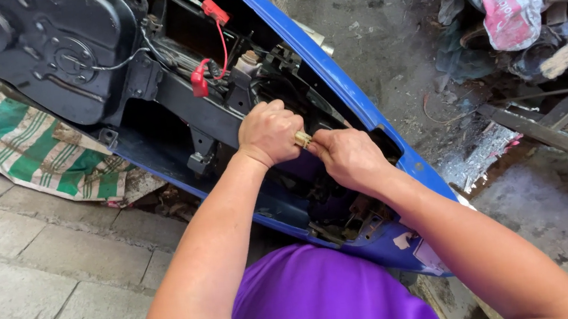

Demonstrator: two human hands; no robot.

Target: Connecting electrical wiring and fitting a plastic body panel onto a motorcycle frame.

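Note:
A blue scooter body (339, 82) lies open below me, its black inner frame (208, 115) and wiring exposed. My left hand (268, 133) and my right hand (346, 156) meet over the middle of the open bay. Between their fingertips sits a small brass-coloured fitting (303, 139), gripped from both sides. Red wire connectors (200, 80) hang just behind my left hand. A black plastic cover (44, 58) fills the upper left of the scooter. What lies under my hands in the bay is hidden.
A green-and-white striped cloth (18, 140) lies on the paved floor (34, 280) at left. Scrap metal, rags and a pink bag (512, 1) pile up at the upper right. Metal bars (560, 139) lie on the dirty concrete at right.

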